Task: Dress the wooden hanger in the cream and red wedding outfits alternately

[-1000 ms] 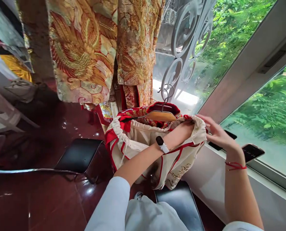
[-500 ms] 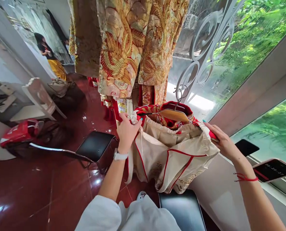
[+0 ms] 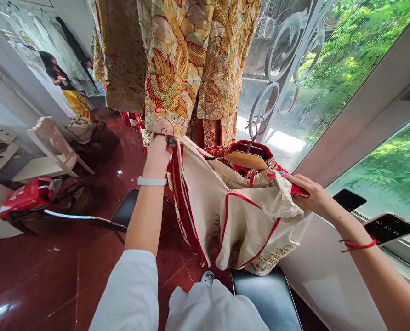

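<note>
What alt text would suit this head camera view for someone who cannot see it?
A person's two hands hold up a cream drawstring bag with red trim: left hand grips its raised edge, right hand the other side. A wooden hanger and red garment poke out; gold embroidered robes hang behind.

left hand (image 3: 158, 154) raised | cream bag (image 3: 239, 216) rim pulled higher (mouth stretched wide)

A bridal dress shop: gold-embroidered gowns (image 3: 177, 69) hang beside the big window (image 3: 329, 55), mirror (image 3: 36, 69) left of them, glossy red floor (image 3: 53, 276) below.
</note>
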`<state>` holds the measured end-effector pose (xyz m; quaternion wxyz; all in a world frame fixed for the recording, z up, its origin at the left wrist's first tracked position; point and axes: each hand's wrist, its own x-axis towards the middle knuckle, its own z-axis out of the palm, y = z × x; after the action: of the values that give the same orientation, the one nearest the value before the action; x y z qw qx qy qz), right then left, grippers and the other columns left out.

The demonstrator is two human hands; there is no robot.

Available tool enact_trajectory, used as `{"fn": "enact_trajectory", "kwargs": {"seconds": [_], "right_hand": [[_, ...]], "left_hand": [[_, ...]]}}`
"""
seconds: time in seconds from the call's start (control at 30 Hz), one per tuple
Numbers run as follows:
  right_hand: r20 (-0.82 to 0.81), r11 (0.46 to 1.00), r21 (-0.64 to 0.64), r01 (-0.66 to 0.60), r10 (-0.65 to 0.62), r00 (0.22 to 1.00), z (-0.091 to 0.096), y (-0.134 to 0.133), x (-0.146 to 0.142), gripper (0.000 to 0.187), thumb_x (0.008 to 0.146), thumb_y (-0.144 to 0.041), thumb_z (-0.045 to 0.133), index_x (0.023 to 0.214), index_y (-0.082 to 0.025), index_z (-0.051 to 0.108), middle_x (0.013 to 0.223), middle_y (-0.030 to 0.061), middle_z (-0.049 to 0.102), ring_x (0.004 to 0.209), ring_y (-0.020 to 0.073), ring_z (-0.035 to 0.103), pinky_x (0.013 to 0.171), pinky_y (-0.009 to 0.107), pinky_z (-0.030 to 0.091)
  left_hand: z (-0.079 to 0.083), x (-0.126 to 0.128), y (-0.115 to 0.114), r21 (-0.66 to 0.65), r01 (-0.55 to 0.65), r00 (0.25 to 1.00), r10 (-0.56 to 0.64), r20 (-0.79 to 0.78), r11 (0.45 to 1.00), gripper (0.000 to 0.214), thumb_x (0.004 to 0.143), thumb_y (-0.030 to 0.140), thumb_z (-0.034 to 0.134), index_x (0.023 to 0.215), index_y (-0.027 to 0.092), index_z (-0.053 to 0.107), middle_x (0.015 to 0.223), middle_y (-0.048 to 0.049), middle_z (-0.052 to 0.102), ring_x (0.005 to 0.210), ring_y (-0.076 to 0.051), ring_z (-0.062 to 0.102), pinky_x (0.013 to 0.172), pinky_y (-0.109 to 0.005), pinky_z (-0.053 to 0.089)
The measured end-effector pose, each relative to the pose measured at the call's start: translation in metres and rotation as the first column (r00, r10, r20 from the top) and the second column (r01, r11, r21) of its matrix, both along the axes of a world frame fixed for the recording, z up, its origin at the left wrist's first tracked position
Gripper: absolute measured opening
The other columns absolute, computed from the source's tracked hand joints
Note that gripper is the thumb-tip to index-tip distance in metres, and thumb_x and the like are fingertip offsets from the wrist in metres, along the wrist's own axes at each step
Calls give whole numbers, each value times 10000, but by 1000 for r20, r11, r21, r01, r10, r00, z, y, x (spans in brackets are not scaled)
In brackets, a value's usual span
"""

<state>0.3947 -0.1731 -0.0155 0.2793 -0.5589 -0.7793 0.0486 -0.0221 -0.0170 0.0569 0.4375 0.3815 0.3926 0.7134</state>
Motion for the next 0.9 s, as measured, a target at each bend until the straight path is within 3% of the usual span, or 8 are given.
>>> {"fn": "enact_trajectory", "kwargs": {"seconds": [0.13, 0.23, 0.33, 0.47, 0.6, 0.73, 0.8, 0.9], "right_hand": [[-26, 1000, 11, -15, 15, 1000, -13, 4, -1, 534, 917, -284, 546, 1450, -306, 555, 1397, 99, 608, 1257, 303, 610, 1066, 468, 508], [-60, 998, 38, -44, 47, 997, -22, 10, -6, 534, 925, -260, 550, 1457, -304, 544, 1451, 77, 586, 1337, 299, 558, 1110, 470, 477], [-71, 997, 71, -29, 34, 997, -29, 17, -11, 524, 919, -222, 537, 1437, -303, 567, 1413, 63, 623, 1317, 283, 579, 1103, 454, 487], [-60, 992, 125, 36, -28, 998, -33, 24, -12, 478, 923, -255, 538, 1394, -290, 610, 1359, 74, 662, 1260, 290, 622, 1076, 454, 503], [-96, 991, 75, 108, -100, 990, -30, 29, -10, 449, 913, -329, 571, 1351, -265, 645, 1338, 96, 680, 1196, 323, 662, 1014, 466, 532], [-166, 993, 15, 114, -110, 980, -24, 32, -14, 435, 914, -403, 584, 1305, -231, 673, 1257, 107, 723, 1112, 330, 702, 927, 431, 564], [-191, 995, 30, 91, -84, 978, -20, 33, -17, 425, 908, -409, 590, 1276, -222, 690, 1228, 107, 734, 1093, 324, 707, 915, 414, 563], [-195, 996, 35, 86, -77, 978, -17, 32, -18, 418, 886, -387, 603, 1256, -219, 702, 1210, 103, 742, 1076, 320, 712, 936, 416, 554]], "left_hand": [[4, 43, -32, 256, 0, 997, 20, -76, 967, 243, 772, 47, 618, 927, 229, 658, 903, 16, 705, 954, -155, 650, 948, -276, 504], [-1, 55, -70, 350, 100, 932, 35, -360, 931, 84, 825, 122, 636, 842, 203, 650, 725, 29, 641, 780, -147, 639, 817, -253, 509], [-20, 60, -97, 182, 312, 647, -68, -759, 932, 115, 887, 141, 569, 895, 213, 659, 631, 44, 593, 595, -139, 592, 636, -242, 471], [-69, 76, -99, 119, 141, 339, 65, -939, 983, 264, 919, 82, 459, 1096, 196, 618, 900, -63, 718, 781, -210, 695, 659, -276, 481], [-90, 74, -81, 93, 205, 439, -7, -899, 974, 234, 938, 150, 483, 1165, 193, 521, 833, -52, 692, 745, -217, 696, 646, -293, 496], [-59, 30, -48, 60, 237, 585, -92, -806, 970, 151, 912, 232, 494, 1053, 232, 546, 659, 36, 600, 554, -147, 583, 556, -248, 462], [-43, 6, -22, 115, 77, 544, 55, -837, 990, 81, 851, 261, 565, 916, 221, 592, 659, 30, 586, 607, -149, 573, 613, -254, 478], [-36, -20, 17, -124, 174, 424, -188, -886, 977, 159, 769, 335, 661, 699, 208, 595, 681, -4, 620, 738, -195, 607, 722, -293, 517]]}}
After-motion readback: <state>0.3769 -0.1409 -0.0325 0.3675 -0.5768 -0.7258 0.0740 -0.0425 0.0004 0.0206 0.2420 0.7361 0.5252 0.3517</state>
